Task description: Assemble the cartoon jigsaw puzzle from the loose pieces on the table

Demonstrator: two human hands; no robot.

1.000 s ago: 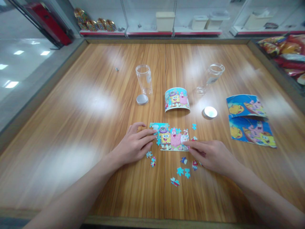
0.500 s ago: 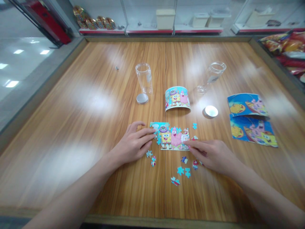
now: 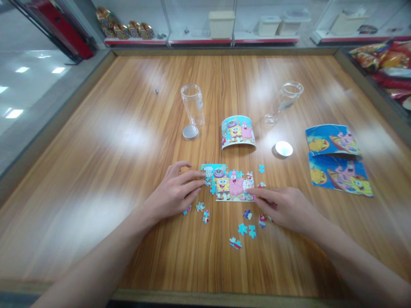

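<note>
A partly joined jigsaw puzzle (image 3: 236, 188) with cartoon figures lies flat on the table. My left hand (image 3: 175, 188) is open at its left edge, fingers apart and the fingertips by the edge pieces. From the other side, the outstretched index finger of my right hand (image 3: 284, 207) rests on the puzzle's right edge; its other fingers are partly curled beneath. Loose jigsaw pieces lie around: a pale one (image 3: 200, 206) near my left hand, a blue one (image 3: 242, 229) toward me, and another blue one (image 3: 261, 169) above my right hand.
Beyond the puzzle stands a curved picture card (image 3: 238, 131), with a clear plastic jar (image 3: 193, 107) and a silver lid (image 3: 190, 132) to its left. Another clear jar (image 3: 287, 100) and a white lid (image 3: 283, 149) are to the right. A folded blue picture card (image 3: 340, 171) lies farther right.
My left hand has drawn back slightly to the left, uncovering a loose piece beneath it. My right hand keeps its place on the puzzle's right edge.
</note>
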